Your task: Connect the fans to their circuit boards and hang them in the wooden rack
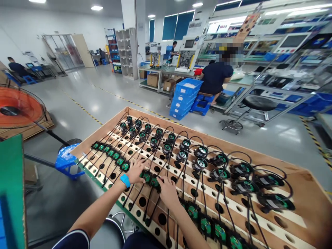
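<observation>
A row of round green circuit boards in black housings runs across a wooden rack with many holes. My left hand, a blue band at its wrist, lies over this row with fingers spread, its thumb beside one circuit board. Just to the right, my right hand has its fingers bent, with the fingertips at the edge of another circuit board. Part of the row is covered by my hands and right forearm. Black cables run from the boards to round black housings in two rows behind.
A wooden rim borders the rack. To the left stand an orange fan and a blue stool. Beyond the rack are stacked blue crates, a seated person and a black round stool.
</observation>
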`<control>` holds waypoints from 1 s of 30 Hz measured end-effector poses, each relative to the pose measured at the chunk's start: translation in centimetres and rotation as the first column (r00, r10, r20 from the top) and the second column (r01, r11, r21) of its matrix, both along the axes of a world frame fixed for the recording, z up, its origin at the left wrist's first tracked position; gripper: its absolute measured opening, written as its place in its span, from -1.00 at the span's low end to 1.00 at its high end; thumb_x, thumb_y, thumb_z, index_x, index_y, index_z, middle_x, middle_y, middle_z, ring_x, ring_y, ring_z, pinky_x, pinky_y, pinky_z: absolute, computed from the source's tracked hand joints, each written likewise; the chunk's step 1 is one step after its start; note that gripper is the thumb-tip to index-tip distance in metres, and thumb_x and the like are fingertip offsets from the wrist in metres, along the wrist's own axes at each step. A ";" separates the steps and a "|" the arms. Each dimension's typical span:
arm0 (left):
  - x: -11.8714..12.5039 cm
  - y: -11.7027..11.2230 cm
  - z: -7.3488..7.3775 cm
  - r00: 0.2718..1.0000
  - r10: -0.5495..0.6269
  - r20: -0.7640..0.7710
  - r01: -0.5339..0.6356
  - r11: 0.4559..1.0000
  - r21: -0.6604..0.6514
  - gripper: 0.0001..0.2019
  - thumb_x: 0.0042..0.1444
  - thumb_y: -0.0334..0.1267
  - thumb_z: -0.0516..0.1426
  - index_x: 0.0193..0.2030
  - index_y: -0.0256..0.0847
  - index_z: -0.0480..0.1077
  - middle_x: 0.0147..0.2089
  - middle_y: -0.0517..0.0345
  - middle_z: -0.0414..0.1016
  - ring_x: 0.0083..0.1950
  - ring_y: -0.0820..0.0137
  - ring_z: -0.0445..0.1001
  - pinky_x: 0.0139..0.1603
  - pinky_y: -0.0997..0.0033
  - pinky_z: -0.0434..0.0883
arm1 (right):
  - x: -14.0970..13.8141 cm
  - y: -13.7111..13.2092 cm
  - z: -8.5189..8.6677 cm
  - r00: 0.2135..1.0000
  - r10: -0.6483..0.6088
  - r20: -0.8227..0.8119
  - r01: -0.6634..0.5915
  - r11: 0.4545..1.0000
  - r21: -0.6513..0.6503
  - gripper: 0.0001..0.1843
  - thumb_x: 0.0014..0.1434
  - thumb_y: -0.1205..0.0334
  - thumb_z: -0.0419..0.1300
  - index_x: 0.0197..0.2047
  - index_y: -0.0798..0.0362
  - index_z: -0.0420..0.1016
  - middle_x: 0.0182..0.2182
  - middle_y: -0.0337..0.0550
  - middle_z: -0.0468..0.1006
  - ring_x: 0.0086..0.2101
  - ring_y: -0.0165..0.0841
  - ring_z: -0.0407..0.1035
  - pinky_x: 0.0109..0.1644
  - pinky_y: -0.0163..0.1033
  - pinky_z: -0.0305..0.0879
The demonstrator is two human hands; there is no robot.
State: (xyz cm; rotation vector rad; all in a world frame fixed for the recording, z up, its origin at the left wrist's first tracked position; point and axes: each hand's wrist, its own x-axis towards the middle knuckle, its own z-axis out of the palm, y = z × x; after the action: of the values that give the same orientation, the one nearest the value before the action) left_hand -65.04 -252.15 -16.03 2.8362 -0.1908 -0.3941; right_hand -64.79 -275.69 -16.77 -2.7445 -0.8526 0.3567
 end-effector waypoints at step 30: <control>-1.1 11.6 0.5 0.991 0.121 0.057 -0.126 0.989 0.083 -0.15 -0.11 -0.18 0.41 0.33 0.18 0.18 0.43 0.13 0.16 0.48 0.02 -0.07 0.34 -0.54 -0.28 | -0.2 5.0 -1.4 0.982 0.105 0.156 -0.100 0.994 -0.041 -0.24 0.12 0.63 -0.19 0.32 0.00 0.24 0.16 0.03 0.29 0.16 -0.16 0.16 0.20 -0.07 0.17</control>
State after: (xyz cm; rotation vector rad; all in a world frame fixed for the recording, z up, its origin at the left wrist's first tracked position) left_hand -66.17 -240.50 -15.56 2.9265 -0.0079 -0.3099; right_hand -65.03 -270.68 -18.20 -2.7950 -1.0398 0.1745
